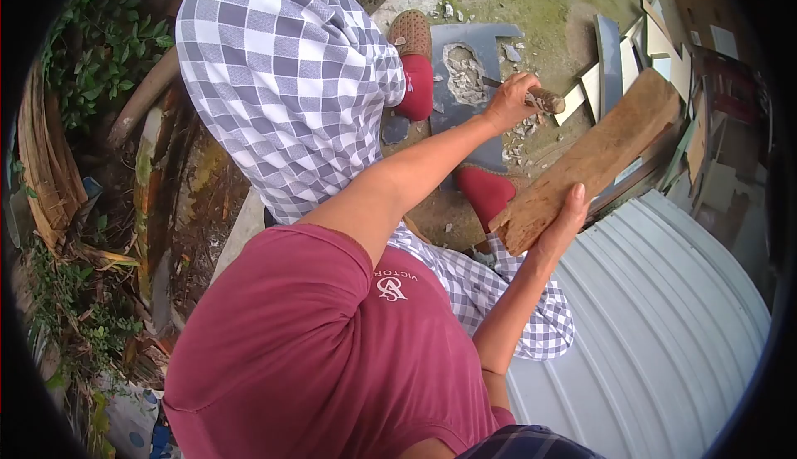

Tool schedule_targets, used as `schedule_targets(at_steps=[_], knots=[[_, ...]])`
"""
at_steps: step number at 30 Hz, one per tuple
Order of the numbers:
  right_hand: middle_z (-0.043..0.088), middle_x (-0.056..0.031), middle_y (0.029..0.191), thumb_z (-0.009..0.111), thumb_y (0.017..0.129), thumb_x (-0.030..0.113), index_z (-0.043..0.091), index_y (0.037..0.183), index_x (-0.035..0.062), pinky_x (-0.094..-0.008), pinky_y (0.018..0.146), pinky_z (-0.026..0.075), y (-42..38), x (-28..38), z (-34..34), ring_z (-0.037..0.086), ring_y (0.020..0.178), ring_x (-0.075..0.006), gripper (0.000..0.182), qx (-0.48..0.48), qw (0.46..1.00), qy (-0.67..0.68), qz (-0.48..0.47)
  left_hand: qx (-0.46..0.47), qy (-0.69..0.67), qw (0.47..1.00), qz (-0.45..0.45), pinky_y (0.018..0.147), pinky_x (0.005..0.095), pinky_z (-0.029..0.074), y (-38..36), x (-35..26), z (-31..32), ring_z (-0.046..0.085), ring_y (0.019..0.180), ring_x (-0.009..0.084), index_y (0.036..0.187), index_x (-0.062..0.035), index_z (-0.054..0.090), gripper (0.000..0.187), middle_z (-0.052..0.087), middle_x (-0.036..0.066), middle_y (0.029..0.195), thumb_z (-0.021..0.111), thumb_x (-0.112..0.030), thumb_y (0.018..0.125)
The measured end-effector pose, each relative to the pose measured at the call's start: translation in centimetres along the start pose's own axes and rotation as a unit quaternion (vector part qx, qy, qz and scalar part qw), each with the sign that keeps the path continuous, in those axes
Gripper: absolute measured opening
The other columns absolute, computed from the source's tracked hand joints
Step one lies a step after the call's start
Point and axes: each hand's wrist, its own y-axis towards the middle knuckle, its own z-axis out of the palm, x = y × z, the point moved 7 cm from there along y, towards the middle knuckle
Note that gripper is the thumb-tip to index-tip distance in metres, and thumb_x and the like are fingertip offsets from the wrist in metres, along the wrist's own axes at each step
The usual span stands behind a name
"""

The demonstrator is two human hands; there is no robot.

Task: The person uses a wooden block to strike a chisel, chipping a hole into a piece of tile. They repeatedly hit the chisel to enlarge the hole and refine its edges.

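Note:
My left hand is closed around the wooden handle of a chisel-like tool. Its thin dark blade points at a rough, chipped hollow in a dark grey board on the ground. Raised above the ground, a thick, worn wooden block is gripped near its lower end by my right hand. The block's upper end is close to the handle's butt but appears apart from it. Pale broken chips lie in the hollow and around the board.
My feet, in red socks and brown clogs, are on either side of the board. Scrap board pieces lie piled at the upper right. A ribbed metal sheet covers the lower right. Plants and dry stalks stand left.

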Motion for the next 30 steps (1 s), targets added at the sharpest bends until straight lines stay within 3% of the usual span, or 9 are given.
schedule_targets(at_steps=[7, 10, 12, 15, 18, 21, 26, 28, 30], knots=[[0.055, -0.0134, 0.101, 0.049, 0.079, 0.065, 0.043, 0.116, -0.0045, -0.0383, 0.070, 0.053, -0.1, 9.0, -3.6, 0.057, 0.085, -0.0274, 0.079, 0.003, 0.968, 0.183, -0.174, 0.001, 0.000, 1.000, 0.003, 0.073, 0.0400, 0.046, 0.2, 0.1, 0.3, 0.056, 0.086, 0.0325, 0.089, -0.0053, 0.050, 0.036, 0.054, 0.010, 0.084, 0.075, -0.009, 0.063], [0.055, -0.0126, 0.109, 0.053, 0.089, 0.045, 0.048, 0.117, -0.0070, -0.0338, 0.085, 0.043, -0.2, -1.5, -1.2, 0.052, 0.095, -0.0183, 0.059, -0.113, 0.978, -0.112, -0.135, 0.014, 0.005, 1.000, -0.010, 0.073, 0.0401, 0.046, -0.1, 0.2, 0.2, 0.056, 0.085, 0.0330, 0.089, -0.0052, 0.051, 0.037, 0.055, 0.011, 0.085, 0.076, -0.010, 0.063], [0.055, -0.0114, 0.110, 0.053, 0.091, 0.039, 0.048, 0.122, -0.0034, -0.0312, 0.087, 0.041, -0.6, -8.0, 1.2, 0.051, 0.097, -0.0161, 0.052, 0.048, 0.994, -0.090, 0.036, 0.010, 0.019, 1.000, 0.016, 0.073, 0.0401, 0.046, -0.3, 0.9, 0.4, 0.056, 0.084, 0.0334, 0.088, -0.0049, 0.051, 0.036, 0.055, 0.012, 0.085, 0.076, -0.010, 0.063], [0.055, -0.0104, 0.109, 0.054, 0.089, 0.041, 0.046, 0.124, -0.0020, -0.0301, 0.086, 0.043, -0.7, -4.1, -0.2, 0.052, 0.099, -0.0168, 0.056, 0.027, 0.997, 0.023, 0.067, 0.016, 0.008, 1.000, 0.004, 0.073, 0.0399, 0.046, -0.3, 0.7, 0.1, 0.056, 0.085, 0.0336, 0.088, -0.0045, 0.051, 0.036, 0.055, 0.012, 0.084, 0.076, -0.010, 0.062], [0.057, -0.0142, 0.101, 0.052, 0.086, 0.051, 0.046, 0.119, -0.0013, -0.0369, 0.075, 0.052, 0.9, 2.9, -5.0, 0.059, 0.087, -0.0256, 0.062, -0.064, 0.988, 0.136, -0.043, 0.002, 0.012, 1.000, 0.008, 0.073, 0.0399, 0.046, 0.2, 0.5, 0.1, 0.057, 0.085, 0.0333, 0.088, -0.0043, 0.051, 0.036, 0.055, 0.012, 0.084, 0.076, -0.009, 0.061], [0.056, -0.0123, 0.098, 0.054, 0.080, 0.058, 0.051, 0.109, -0.0035, -0.0378, 0.074, 0.054, 1.0, 9.5, -7.4, 0.058, 0.086, -0.0273, 0.068, -0.026, 0.966, 0.213, -0.142, 0.005, 0.014, 1.000, 0.005, 0.073, 0.0397, 0.046, 0.2, 0.3, -0.2, 0.057, 0.085, 0.0329, 0.088, -0.0043, 0.051, 0.035, 0.056, 0.012, 0.084, 0.075, -0.007, 0.062], [0.052, -0.0149, 0.107, 0.059, 0.078, 0.057, 0.041, 0.118, -0.0026, -0.0383, 0.082, 0.051, -0.8, 4.5, -5.5, 0.056, 0.095, -0.0268, 0.074, -0.125, 0.967, 0.195, -0.103, 0.034, 0.022, 0.999, -0.020, 0.073, 0.0399, 0.046, -0.5, -1.0, 1.1, 0.058, 0.084, 0.0323, 0.088, -0.0044, 0.051, 0.033, 0.057, 0.013, 0.084, 0.073, -0.009, 0.064], [0.055, -0.0142, 0.103, 0.057, 0.082, 0.054, 0.040, 0.123, 0.0021, -0.0405, 0.082, 0.051, -2.2, 1.5, -4.7, 0.058, 0.091, -0.0254, 0.068, -0.155, 0.973, 0.153, -0.077, 0.099, -0.053, 0.987, -0.118, 0.073, 0.0405, 0.046, -1.3, -2.0, 3.2, 0.059, 0.085, 0.0324, 0.089, -0.0048, 0.052, 0.032, 0.059, 0.014, 0.086, 0.073, -0.014, 0.067], [0.055, -0.0141, 0.103, 0.057, 0.083, 0.053, 0.040, 0.124, 0.0030, -0.0403, 0.081, 0.051, -3.4, -0.5, -5.1, 0.058, 0.092, -0.0249, 0.067, -0.150, 0.976, 0.145, -0.064, 0.121, -0.042, 0.989, -0.071, 0.072, 0.0408, 0.046, -1.5, -3.2, 4.4, 0.060, 0.085, 0.0329, 0.090, -0.0045, 0.053, 0.031, 0.059, 0.015, 0.087, 0.072, -0.015, 0.068]])
